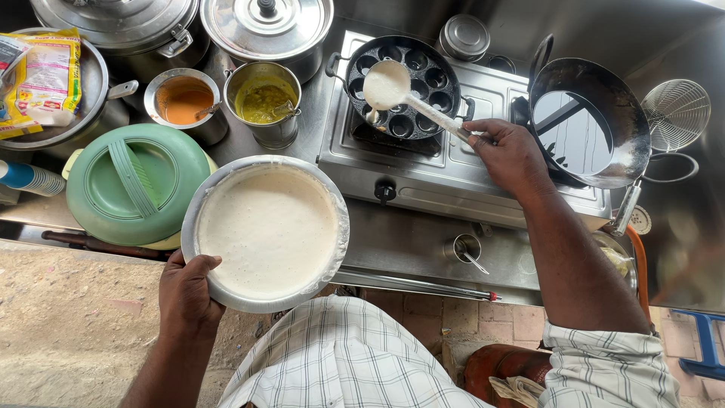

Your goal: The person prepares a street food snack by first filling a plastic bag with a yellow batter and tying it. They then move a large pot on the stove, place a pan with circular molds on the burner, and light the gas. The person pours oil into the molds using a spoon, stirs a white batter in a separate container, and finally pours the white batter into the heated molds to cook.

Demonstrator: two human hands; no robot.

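Presently, batter is being ladled from a steel bowl into a dimpled pan on the stove.

Right hand (pixel 507 155) is closed round the handle of a ladle (pixel 387 85), whose batter-filled bowl tilts over the black multi-cavity pan (pixel 423 75); batter runs off its lower edge. Left hand (pixel 186 291) grips the rim of the steel batter bowl (pixel 192 219), thumb on top, held in front of the stove (pixel 423 181). Beside the bowl lies a green lid (pixel 136 185); a dark wok (pixel 596 162) sits at the right.
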